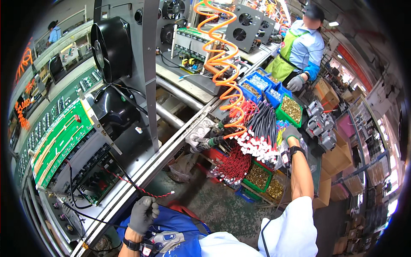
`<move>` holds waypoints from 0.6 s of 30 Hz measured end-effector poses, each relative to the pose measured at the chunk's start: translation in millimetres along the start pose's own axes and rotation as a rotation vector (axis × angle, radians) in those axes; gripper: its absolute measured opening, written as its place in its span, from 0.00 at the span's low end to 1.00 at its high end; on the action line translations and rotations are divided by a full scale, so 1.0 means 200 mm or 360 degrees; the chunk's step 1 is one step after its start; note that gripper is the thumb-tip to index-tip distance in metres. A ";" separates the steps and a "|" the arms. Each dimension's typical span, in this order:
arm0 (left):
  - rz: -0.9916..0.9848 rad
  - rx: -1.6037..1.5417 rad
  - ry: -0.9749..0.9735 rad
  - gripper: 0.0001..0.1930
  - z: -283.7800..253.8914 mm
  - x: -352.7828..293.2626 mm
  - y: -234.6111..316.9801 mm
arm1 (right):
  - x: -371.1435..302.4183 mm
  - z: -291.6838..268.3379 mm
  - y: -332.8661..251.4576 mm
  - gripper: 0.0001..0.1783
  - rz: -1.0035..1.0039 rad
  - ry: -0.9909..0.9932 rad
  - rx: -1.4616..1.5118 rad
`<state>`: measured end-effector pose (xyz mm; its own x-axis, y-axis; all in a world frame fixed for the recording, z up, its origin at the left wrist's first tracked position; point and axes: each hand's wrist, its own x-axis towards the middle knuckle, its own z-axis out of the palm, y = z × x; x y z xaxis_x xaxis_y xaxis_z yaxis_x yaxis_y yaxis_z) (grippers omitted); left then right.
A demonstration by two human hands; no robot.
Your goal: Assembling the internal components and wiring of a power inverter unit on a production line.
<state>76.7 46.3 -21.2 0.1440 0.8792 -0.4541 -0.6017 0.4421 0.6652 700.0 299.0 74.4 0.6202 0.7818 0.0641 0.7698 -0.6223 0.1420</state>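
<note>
My left hand [143, 215], in a grey glove, is at the lower left with its fingers curled in. Whether they hold anything is hidden. Just above it lies a twisted red-and-black wire [160, 195] with a white plug, running from the open chassis [90, 171]. A black cable [128, 173] ends close to the fingertips. My right hand [292, 134], also gloved, reaches out to the thin coloured wires [280, 130] at the right side of a bundle of black cables [261, 122] with white connectors. Its fingertips are mostly out of sight, so I cannot tell their grip.
An orange coiled hose [222, 55] hangs over the bench. Red wire bundles [235, 165] lie below the black cables. Green bins [291, 110] and blue bins [257, 81] hold small metal parts. A person [295, 51] in a green apron stands beyond them. A grey upright panel [147, 73] rises at left.
</note>
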 end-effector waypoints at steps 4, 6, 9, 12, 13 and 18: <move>0.0007 -0.0047 0.0019 0.15 -0.02 -0.01 -0.01 | 0.05 0.05 0.08 0.23 0.0201 0.0073 0.0403; -0.0006 -0.0053 0.0017 0.14 -0.03 -0.01 -0.01 | 0.10 0.06 0.16 0.24 0.0343 0.0131 0.0656; 0.0008 -0.0045 0.0008 0.15 -0.04 -0.01 -0.01 | 0.13 0.08 0.27 0.18 0.0174 0.0222 0.1275; -0.0004 -0.0101 -0.0032 0.14 -0.04 0.00 -0.01 | 0.13 0.09 0.35 0.14 0.0403 -0.0229 0.2275; -0.0005 -0.0096 -0.0014 0.14 -0.03 0.00 -0.01 | 0.12 0.10 0.37 0.14 -0.0091 -0.0132 0.1556; -0.0016 -0.0057 -0.0068 0.14 -0.04 0.00 -0.01 | 0.16 0.14 0.39 0.14 -0.0212 -0.0242 0.1412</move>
<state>72.1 42.8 -27.3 0.1831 0.8819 -0.4344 -0.6278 0.4449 0.6387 785.1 274.4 59.2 0.4825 0.8750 -0.0383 0.6310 -0.3776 -0.6777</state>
